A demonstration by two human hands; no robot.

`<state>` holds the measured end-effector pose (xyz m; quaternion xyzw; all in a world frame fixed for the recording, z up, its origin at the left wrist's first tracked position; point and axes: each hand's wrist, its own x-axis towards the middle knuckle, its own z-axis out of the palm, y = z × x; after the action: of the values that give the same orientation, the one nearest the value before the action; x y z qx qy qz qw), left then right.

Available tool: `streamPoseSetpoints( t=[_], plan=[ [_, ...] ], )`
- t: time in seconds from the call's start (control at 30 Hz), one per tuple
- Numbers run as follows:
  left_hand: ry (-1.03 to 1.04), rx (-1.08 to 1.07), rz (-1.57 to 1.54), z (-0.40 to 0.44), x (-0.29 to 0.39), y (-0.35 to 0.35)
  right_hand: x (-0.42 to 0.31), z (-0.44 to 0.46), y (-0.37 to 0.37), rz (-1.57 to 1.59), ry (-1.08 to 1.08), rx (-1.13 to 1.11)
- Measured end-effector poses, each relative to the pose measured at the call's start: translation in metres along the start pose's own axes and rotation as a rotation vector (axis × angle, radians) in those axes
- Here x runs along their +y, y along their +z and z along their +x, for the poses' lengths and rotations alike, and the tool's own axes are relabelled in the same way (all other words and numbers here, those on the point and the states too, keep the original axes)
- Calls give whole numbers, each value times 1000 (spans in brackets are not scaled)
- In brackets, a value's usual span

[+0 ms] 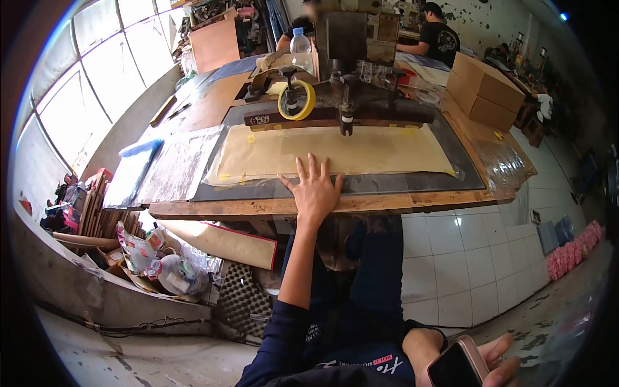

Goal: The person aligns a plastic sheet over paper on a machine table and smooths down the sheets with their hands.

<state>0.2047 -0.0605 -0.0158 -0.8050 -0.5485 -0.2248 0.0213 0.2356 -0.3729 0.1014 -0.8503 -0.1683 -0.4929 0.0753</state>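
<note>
My left hand (316, 192) lies palm down with its fingers spread on the front part of a long yellowish sheet (380, 151). Bits of yellow tape show at the sheet's edges, and clear plastic film sticks out around it. Under the sheet is a dark grey mat (467, 155) on a wooden table (412, 201). Low at the right, my right hand (500, 361) grips a smartphone (459, 365) whose screen is dark. Just behind the sheet stands a press machine (351, 84) with a long bar, and a roll of yellow tape (311, 101) hangs on one of its knobs.
Cardboard boxes (487, 90) stand at the table's right side. Plastic film (177, 161) covers its left part. A water bottle (300, 48) is behind the machine. Bags and a large plastic bottle (177, 274) fill the lower left. A person in black (445, 42) works farther back.
</note>
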Motion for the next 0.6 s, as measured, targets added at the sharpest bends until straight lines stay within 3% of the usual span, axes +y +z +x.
streamPoseSetpoints(
  t=[0.27, 0.6],
  plan=[
    [-9, -22, -2, 1, 0, -1, 4, 1, 2, 193, 3, -9],
    [-2, -18, 7, 1, 0, 0, 5, 1, 2, 209, -5, -11]
  ],
)
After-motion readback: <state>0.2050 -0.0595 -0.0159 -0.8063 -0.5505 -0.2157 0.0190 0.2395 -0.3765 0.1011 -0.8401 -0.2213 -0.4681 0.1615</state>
